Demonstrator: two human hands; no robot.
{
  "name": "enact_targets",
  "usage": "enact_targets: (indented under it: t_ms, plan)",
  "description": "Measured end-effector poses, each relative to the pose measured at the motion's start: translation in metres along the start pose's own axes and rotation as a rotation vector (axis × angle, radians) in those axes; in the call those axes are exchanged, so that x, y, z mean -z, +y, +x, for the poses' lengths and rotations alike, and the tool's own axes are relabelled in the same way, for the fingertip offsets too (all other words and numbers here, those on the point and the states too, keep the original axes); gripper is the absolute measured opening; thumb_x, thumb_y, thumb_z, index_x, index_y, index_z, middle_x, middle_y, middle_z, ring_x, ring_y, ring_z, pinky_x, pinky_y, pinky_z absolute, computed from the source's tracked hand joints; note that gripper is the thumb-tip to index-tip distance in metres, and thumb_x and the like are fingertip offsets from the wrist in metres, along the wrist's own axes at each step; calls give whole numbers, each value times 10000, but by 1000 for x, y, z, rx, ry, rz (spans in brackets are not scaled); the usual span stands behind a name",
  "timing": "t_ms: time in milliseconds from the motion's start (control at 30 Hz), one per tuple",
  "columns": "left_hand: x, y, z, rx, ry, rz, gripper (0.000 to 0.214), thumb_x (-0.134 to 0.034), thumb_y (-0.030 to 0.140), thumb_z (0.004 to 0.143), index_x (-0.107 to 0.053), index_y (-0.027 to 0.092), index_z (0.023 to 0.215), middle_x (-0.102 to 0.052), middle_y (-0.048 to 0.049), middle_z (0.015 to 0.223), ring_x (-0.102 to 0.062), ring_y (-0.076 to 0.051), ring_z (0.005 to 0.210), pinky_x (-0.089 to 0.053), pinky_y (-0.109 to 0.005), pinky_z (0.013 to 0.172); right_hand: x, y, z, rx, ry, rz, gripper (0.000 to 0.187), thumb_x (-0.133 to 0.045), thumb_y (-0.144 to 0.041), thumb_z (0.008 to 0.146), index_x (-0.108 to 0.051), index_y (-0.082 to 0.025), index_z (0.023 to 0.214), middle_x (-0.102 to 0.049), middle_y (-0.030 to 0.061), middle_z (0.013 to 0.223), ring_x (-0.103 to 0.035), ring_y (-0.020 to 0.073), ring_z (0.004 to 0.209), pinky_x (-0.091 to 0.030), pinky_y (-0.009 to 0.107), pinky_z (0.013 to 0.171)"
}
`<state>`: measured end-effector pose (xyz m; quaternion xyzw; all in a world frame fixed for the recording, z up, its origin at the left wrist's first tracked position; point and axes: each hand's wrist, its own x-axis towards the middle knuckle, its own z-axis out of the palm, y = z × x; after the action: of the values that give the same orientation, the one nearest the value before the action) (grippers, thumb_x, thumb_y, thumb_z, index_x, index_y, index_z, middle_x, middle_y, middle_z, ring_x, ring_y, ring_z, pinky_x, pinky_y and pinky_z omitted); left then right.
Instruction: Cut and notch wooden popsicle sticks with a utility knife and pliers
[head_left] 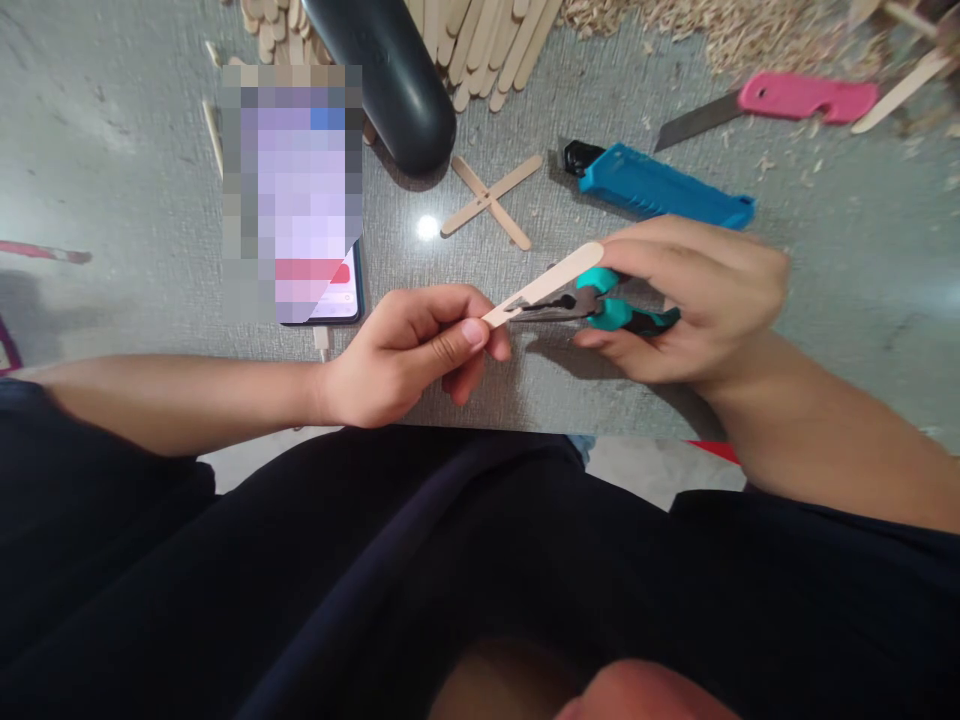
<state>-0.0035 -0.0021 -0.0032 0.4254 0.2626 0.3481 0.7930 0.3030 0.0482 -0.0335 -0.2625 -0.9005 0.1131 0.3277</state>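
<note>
My left hand point(409, 350) pinches one end of a wooden craft stick point(566, 271) between thumb and fingers. The stick slants up to the right, and a notch shows in it near my left thumb. My right hand point(697, 290) is closed around teal and black pliers point(592, 300). The narrow jaws of the pliers point left and meet the stick at the notch; whether they grip it I cannot tell. Beyond the hands, two craft sticks point(489, 198) lie crossed in an X on the grey table point(405, 255).
A blue utility knife point(660, 187) and a pink-handled cutter point(806, 98) lie at the back right, near wood shavings point(750, 35). A dark oblong case point(397, 90) rests by piled craft sticks point(487, 45). At left is a partly blurred phone point(349, 300) with a cable point(322, 340).
</note>
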Motion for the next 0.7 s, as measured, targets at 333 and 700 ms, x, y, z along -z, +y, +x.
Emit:
enact_targets:
  t_ms: [333, 700]
  plan:
    - [-1, 5, -1, 118, -17, -34, 516, -817, 667, 1140, -739, 197, 940, -624, 41, 609, -558, -108, 508, -464, -263, 569, 0, -5, 3, 11, 17, 25, 491, -656, -683, 1203, -744, -202, 1162, -751, 62, 952, -736, 197, 802, -571, 350, 685]
    - [-2, 6, 1, 134, 31, -68, 569, -889, 727, 1063, -749, 204, 888, -605, 43, 589, -565, -112, 503, -492, -271, 562, -2, -1, 4, -25, 44, 4, 580, -656, -751, 1184, -804, -194, 1252, -845, 103, 1072, -855, 258, 967, -699, 386, 862]
